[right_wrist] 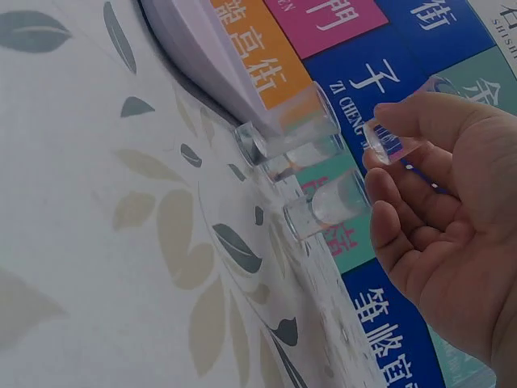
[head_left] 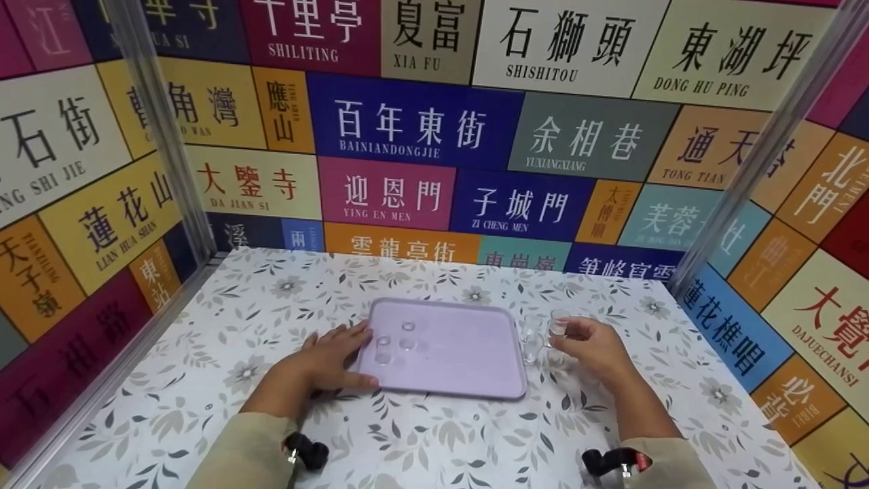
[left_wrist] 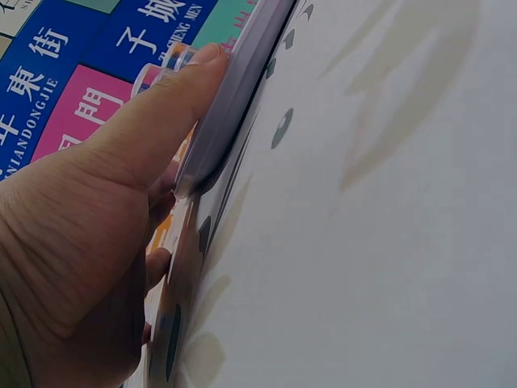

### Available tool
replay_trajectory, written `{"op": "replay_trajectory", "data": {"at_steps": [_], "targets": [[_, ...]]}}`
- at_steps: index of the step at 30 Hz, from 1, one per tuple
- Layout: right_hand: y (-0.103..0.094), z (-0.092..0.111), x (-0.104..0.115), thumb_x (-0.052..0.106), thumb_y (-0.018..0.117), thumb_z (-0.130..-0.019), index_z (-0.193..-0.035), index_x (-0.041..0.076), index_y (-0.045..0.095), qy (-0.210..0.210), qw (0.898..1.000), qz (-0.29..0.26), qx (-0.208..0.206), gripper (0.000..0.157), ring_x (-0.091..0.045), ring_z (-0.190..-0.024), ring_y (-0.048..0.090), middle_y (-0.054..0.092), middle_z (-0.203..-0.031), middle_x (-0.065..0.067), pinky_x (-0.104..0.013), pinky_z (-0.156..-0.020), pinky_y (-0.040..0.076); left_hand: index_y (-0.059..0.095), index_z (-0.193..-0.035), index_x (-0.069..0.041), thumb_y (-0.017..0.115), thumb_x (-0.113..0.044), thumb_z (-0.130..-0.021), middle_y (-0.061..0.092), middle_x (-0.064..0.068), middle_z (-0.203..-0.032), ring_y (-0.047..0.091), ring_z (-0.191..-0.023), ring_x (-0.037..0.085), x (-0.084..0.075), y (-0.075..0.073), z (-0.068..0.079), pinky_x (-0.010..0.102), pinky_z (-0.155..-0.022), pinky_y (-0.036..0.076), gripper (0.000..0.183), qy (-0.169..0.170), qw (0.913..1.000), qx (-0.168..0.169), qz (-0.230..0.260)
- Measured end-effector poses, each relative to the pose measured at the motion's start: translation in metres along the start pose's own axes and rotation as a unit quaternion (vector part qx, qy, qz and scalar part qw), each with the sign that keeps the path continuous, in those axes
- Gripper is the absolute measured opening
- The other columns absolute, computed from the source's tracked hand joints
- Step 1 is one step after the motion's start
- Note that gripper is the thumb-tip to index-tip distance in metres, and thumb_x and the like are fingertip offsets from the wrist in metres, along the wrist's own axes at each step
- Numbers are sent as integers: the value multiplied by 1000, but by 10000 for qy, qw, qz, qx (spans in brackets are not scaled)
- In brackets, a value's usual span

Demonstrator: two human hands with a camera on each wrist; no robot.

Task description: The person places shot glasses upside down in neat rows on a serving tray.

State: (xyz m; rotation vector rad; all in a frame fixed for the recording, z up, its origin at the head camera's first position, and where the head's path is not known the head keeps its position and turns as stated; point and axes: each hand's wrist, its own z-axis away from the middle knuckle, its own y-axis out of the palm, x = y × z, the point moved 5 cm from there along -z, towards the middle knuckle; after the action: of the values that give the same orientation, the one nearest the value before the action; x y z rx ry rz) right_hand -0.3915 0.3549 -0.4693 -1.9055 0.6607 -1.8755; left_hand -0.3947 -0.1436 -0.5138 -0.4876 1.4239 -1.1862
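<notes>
A lilac tray (head_left: 448, 353) lies on the table, with two small clear glasses (head_left: 383, 352) standing toward its left side. My left hand (head_left: 333, 360) rests against the tray's left edge. Its thumb (left_wrist: 174, 93) lies straight along the rim near the front corner, and the other fingers are partly hidden. To the right of the tray, my right hand (head_left: 597, 346) pinches a small clear glass (right_wrist: 388, 144) between thumb and fingers. It appears tilted and lifted off the table in the right wrist view. Several similar glasses (right_wrist: 323, 208) stand just beside the tray's right edge.
A white cloth with grey leaves and flowers covers the table (head_left: 421, 435). Behind it and at both sides rise panels (head_left: 414, 122) of coloured signs with Chinese lettering. Metal posts (head_left: 176, 136) stand at the back corners.
</notes>
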Motion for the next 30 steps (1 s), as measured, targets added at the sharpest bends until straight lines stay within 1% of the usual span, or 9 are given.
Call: {"op": "replay_trajectory", "data": {"at_steps": [5, 9, 12, 17, 20, 25, 30], "targets": [[4, 2, 11, 47, 84, -92, -141, 13, 69, -47, 9996, -223, -145, 61, -17, -120, 67, 72, -134, -8, -18, -94, 55, 29, -170, -36, 79, -79, -78, 14, -14, -182, 7, -170, 35, -1, -2, 1, 69, -135, -4, 113, 38, 10000, 13, 54], [7, 3, 21, 48, 84, -92, -143, 14, 68, -106, 9991, -351, -232, 63, -18, -120, 68, 72, -135, -10, -16, -92, 57, 29, -170, -37, 79, -79, -78, 14, -15, -181, 7, -171, 34, -1, -1, -1, 70, -134, -5, 113, 34, 10000, 19, 36], [9, 4, 27, 49, 84, -91, -142, 14, 69, -140, 9984, -468, -300, 63, -17, -115, 67, 73, -131, -9, -17, -88, 59, 29, -170, -37, 78, -79, -78, 14, -15, -181, 7, -171, 34, 0, 0, -2, 71, -134, -5, 113, 52, 10000, 17, 0], [13, 5, 38, 47, 86, -90, -137, 14, 72, -305, 9958, -689, -519, 60, -14, -107, 63, 71, -121, -5, -18, -82, 57, 28, -170, -37, 79, -80, -77, 13, -16, -181, 5, -171, 34, 1, 0, -2, 70, -134, -6, 114, 44, 10000, 32, 10], [20, 5, 47, 42, 88, -90, -136, 12, 73, -415, 9938, -855, -571, 56, -13, -105, 65, 72, -118, -5, -17, -82, 58, 28, -170, -38, 79, -80, -77, 13, -16, -181, 5, -171, 34, 2, 0, -3, 70, -134, -6, 114, 31, 10000, 35, 20], [35, 3, 61, 29, 90, -89, -132, 9, 75, -582, 9896, -1211, -515, 50, -10, -100, 72, 77, -111, -4, -17, -84, 63, 28, -170, -38, 78, -80, -77, 13, -15, -182, 5, -171, 35, 1, 0, -3, 70, -134, -6, 114, 20, 10000, 58, 36], [50, 1, 71, 23, 90, -88, -128, 12, 77, -671, 9884, -1272, -488, 43, -14, -95, 69, 74, -103, -1, -18, -79, 62, 27, -170, -37, 77, -81, -77, 12, -15, -182, 5, -171, 35, 1, 1, -2, 71, -134, -5, 114, 34, 10000, 55, -27]]}}
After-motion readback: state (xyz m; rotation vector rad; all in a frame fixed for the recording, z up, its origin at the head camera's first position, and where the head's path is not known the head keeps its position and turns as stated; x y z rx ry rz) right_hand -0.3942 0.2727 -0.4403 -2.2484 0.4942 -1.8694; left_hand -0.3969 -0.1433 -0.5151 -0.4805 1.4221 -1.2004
